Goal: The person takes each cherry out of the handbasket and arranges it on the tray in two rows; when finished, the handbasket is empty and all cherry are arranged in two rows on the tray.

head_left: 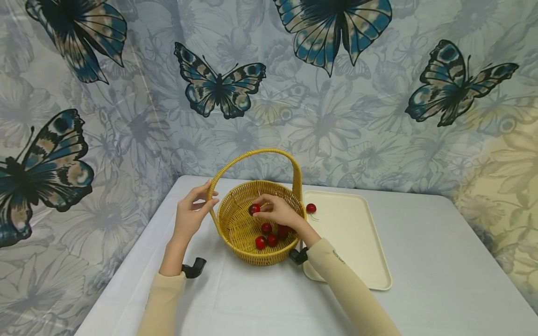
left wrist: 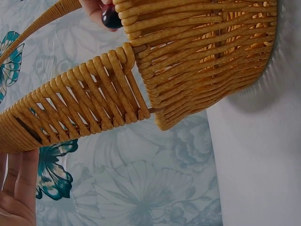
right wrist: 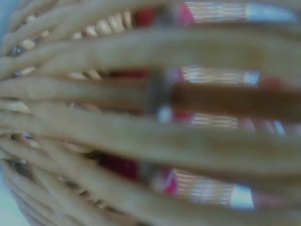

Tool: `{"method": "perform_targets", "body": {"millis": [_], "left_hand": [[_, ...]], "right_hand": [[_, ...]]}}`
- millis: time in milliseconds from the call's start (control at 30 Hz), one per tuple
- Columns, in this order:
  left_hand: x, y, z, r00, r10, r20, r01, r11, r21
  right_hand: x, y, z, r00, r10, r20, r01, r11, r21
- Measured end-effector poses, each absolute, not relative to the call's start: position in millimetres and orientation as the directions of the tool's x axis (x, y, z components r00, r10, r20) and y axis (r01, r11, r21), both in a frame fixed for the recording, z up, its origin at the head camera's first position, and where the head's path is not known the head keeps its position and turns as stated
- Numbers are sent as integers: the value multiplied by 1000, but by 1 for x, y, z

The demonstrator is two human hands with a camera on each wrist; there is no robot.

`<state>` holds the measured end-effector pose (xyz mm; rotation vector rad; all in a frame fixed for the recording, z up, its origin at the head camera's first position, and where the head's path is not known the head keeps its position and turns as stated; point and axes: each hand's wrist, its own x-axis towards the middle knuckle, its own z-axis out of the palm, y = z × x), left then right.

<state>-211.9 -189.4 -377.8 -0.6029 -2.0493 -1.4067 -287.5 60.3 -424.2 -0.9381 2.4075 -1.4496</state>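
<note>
A yellow woven basket (head_left: 239,249) with a tall arched handle (head_left: 269,150) stands on the table. My left hand (head_left: 191,210) holds the handle's left side between thumb and fingers; in the left wrist view, the fingers (left wrist: 23,181) show behind the weave. Over the basket's inside, my right hand (head_left: 275,210) pinches a dark red cherry (head_left: 254,209). Several more cherries (head_left: 272,240) lie together at the basket's front right. Another cherry (head_left: 311,208) with a stem lies at the tray's upper left. The basket wall (right wrist: 117,136) fills the right wrist view, blurred, hiding most of that hand.
A cream rectangular tray (head_left: 353,242) lies right of the basket, under my right forearm. White cloth covers the table (head_left: 441,270). A curtain (head_left: 319,135) printed with butterflies and flowers hangs behind and beside it. Dark wrist mounts (head_left: 194,268) stick out from both wrists.
</note>
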Motion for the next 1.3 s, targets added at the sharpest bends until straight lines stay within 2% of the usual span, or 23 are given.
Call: {"method": "perform_targets", "body": {"millis": [100,433,667,867,1033,1300], "left_hand": [[-212,-190,-378,-729,44,683,652,345,675],[-211,-190,-376,-728,39,685,650,356,671],[-211,-190,-377,-729,39,683,650,353,673],[-212,-191,-377,-726,45,686,654,354,669],[-212,-191,-378,-725,47,687,655,354,668],[-213,-192,-379,-728,48,684,653,351,670]], "right_hand": [[-292,63,-430,-804,-574,157,-416,353,-838],[-285,78,-424,-817,-519,252,-475,358,-804],[-260,91,-393,-808,-519,279,-494,339,-801],[-254,105,-386,-824,-510,246,-473,381,-794],[-256,116,-388,-843,-486,232,-450,399,-799],[-277,142,-414,-854,-451,260,-442,363,-820]]}}
